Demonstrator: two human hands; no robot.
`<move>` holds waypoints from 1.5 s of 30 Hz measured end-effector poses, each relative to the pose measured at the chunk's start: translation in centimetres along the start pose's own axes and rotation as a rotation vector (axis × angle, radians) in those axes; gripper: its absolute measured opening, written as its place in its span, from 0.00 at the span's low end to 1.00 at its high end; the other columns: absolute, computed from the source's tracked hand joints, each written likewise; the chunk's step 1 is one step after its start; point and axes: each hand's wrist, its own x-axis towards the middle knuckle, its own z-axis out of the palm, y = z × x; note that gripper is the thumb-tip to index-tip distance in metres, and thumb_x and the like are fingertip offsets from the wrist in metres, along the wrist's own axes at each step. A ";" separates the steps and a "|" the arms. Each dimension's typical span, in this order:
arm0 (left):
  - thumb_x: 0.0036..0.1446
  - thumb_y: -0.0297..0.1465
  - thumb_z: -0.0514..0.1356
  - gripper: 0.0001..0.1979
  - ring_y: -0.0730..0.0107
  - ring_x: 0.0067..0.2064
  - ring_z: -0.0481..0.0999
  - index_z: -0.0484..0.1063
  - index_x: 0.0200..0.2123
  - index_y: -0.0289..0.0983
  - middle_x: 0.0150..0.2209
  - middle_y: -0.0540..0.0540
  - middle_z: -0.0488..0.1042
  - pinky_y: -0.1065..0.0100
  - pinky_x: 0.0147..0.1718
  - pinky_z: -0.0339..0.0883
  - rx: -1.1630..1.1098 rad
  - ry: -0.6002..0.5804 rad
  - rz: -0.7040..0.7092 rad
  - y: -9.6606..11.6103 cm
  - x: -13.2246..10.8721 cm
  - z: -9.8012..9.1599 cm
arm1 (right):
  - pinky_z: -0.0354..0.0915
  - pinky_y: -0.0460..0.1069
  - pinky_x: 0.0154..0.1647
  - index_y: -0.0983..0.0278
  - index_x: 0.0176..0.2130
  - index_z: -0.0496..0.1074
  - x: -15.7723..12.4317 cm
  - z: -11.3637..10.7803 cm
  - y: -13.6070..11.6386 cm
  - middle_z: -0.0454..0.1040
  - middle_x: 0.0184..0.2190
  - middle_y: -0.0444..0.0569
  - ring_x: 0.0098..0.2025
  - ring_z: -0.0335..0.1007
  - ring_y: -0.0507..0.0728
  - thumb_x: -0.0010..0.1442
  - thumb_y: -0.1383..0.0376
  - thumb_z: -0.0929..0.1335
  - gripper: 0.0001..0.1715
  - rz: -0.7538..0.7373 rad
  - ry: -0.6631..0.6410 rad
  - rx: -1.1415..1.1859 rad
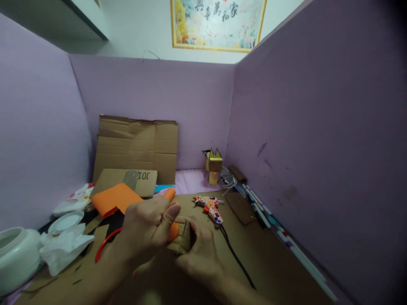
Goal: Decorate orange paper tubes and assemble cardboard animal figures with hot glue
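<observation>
My left hand (pixel 148 222) is closed around a piece of orange paper (pixel 170 194). It looks rolled or bent, and one end sticks out above the thumb. Lower down, more orange shows against a small brown cardboard piece (pixel 182 237), curved and with its corrugated edge visible. My right hand (pixel 203 252) grips that cardboard piece from the right side. The fingers hide much of both pieces, so I cannot tell whether they are joined. Just beyond my right hand lies a flower-patterned glue gun (pixel 210 206), its black cord running toward me.
Folded orange paper (pixel 116 198) and red-handled scissors (pixel 102 248) lie at left, near crumpled tissue (pixel 66 245) and a white jar (pixel 19 258). Flattened cardboard (pixel 136 146) leans on the back wall. A small yellow cardboard figure (pixel 214 166) stands behind; white sticks (pixel 305 258) line the right wall.
</observation>
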 end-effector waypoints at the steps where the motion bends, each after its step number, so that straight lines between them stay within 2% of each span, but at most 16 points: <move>1: 0.65 0.37 0.46 0.23 0.75 0.18 0.65 0.61 0.19 0.38 0.17 0.51 0.65 0.72 0.18 0.55 -0.001 0.003 0.001 0.0 0.0 0.0 | 0.68 0.48 0.37 0.61 0.41 0.74 0.0 0.0 0.0 0.78 0.36 0.46 0.35 0.74 0.57 0.36 0.73 0.71 0.28 -0.010 0.005 -0.001; 7: 0.65 0.38 0.47 0.23 0.75 0.17 0.62 0.60 0.18 0.38 0.17 0.52 0.63 0.71 0.18 0.52 -0.009 0.047 0.025 -0.1 -0.2 0.0 | 0.68 0.48 0.35 0.62 0.39 0.74 0.1 0.0 -0.2 0.77 0.34 0.47 0.32 0.73 0.56 0.37 0.71 0.71 0.24 -0.034 0.018 -0.011; 16: 0.65 0.37 0.47 0.23 0.75 0.19 0.63 0.66 0.20 0.36 0.18 0.53 0.62 0.71 0.20 0.52 0.019 0.033 0.002 -0.3 -0.6 0.2 | 0.68 0.49 0.36 0.63 0.39 0.74 0.0 0.0 -0.2 0.77 0.33 0.47 0.32 0.72 0.56 0.35 0.72 0.71 0.26 -0.018 0.025 -0.019; 20: 0.66 0.38 0.46 0.23 0.75 0.19 0.63 0.70 0.23 0.35 0.18 0.53 0.62 0.71 0.20 0.52 0.030 0.040 0.003 -0.3 -0.5 0.2 | 0.68 0.48 0.36 0.62 0.39 0.74 0.0 0.1 -0.3 0.77 0.33 0.46 0.32 0.72 0.56 0.37 0.70 0.71 0.25 -0.028 0.022 -0.017; 30: 0.65 0.39 0.47 0.24 0.74 0.18 0.62 0.61 0.17 0.38 0.17 0.52 0.62 0.69 0.20 0.51 0.021 0.043 -0.011 -0.1 -0.6 0.0 | 0.68 0.48 0.36 0.61 0.40 0.73 -0.2 0.1 -0.3 0.77 0.35 0.47 0.33 0.73 0.57 0.36 0.71 0.71 0.26 -0.047 0.029 -0.003; 45: 0.65 0.39 0.46 0.25 0.76 0.18 0.62 0.61 0.16 0.37 0.16 0.52 0.62 0.72 0.19 0.52 0.017 0.021 -0.033 0.2 -0.3 -0.3 | 0.68 0.48 0.36 0.62 0.40 0.74 -0.1 0.1 -0.4 0.77 0.34 0.47 0.33 0.73 0.57 0.36 0.72 0.70 0.27 -0.031 0.020 -0.002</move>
